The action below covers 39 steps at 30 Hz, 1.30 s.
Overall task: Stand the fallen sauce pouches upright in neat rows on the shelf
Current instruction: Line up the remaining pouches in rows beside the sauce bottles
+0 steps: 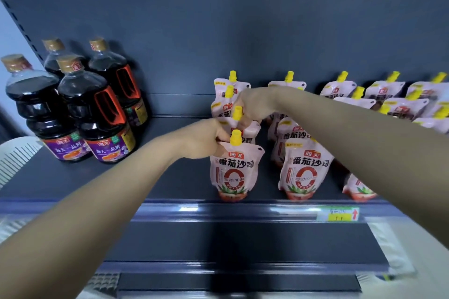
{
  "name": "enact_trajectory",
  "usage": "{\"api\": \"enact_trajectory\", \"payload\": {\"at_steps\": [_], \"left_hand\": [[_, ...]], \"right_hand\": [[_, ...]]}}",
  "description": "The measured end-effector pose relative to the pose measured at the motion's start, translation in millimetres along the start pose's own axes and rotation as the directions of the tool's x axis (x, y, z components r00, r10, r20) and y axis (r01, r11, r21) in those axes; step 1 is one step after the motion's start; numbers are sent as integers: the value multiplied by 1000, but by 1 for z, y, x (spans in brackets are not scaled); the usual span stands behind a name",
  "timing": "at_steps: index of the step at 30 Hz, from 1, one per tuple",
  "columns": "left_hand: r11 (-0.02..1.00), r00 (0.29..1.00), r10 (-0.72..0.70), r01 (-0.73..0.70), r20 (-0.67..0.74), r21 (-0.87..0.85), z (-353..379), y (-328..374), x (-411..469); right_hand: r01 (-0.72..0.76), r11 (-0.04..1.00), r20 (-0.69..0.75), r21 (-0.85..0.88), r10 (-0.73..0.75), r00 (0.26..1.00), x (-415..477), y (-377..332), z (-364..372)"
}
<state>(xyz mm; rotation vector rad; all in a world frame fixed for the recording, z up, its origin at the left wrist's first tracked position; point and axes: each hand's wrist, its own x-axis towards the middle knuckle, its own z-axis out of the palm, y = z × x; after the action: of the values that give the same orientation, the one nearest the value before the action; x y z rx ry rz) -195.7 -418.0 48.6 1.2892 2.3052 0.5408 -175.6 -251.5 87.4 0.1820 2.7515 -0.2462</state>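
Note:
White sauce pouches with yellow caps stand on the dark shelf (184, 184) in rows running front to back. The front pouch (234, 170) of the left row is upright at the shelf edge, and my left hand (206, 138) grips its top left corner. Right behind it stands a second pouch (245, 132); my right hand (250, 104) is closed on its top by the yellow cap. A second row of pouches (305, 170) stands upright to the right. Further right, several pouches (388, 102) lean or lie at the back.
Several dark soy sauce bottles (97, 114) stand at the shelf's left. A price tag (340, 213) sits on the clear front rail. A white plastic basket (14, 155) shows at the far left. Bare shelf lies between bottles and pouches.

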Motion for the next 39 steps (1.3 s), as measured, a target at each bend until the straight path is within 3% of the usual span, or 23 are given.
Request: {"api": "enact_trajectory", "payload": {"at_steps": [2, 5, 7, 9, 11, 17, 28, 36, 39], "left_hand": [[1000, 999, -13, 14, 48, -24, -9, 0, -5], [979, 999, -52, 54, 14, -197, -33, -3, -12], [965, 989, -93, 60, -119, -256, -44, -8, -9], [965, 960, -125, 59, -250, -257, -47, -11, 2], [970, 956, -124, 60, -265, -236, -40, -11, 14], [994, 976, -93, 81, -198, -67, -17, -15, 47], [995, 969, -99, 89, -224, -52, -22, -24, 56], [988, 985, -114, 98, -133, -124, -26, -24, 53], [971, 989, -135, 120, -57, -206, -37, -25, 45]], "right_hand": [[14, 999, 41, 47, -16, 999, -4, 2, -6], [9, 989, 108, 148, -26, 994, -12, 5, -30], [6, 992, 10, 127, -8, 1000, -12, 8, -45], [-15, 995, -199, 103, 35, 979, -4, 13, -53], [-16, 997, -296, 70, 36, 954, 5, 16, -51], [133, 991, -185, 1, -131, 974, 39, 23, -30], [148, 984, -81, -101, -157, 984, 52, 27, -34], [145, 986, -110, -84, -154, 982, 57, 28, -33], [136, 990, -40, -32, -137, 990, 56, 29, -37]]}}
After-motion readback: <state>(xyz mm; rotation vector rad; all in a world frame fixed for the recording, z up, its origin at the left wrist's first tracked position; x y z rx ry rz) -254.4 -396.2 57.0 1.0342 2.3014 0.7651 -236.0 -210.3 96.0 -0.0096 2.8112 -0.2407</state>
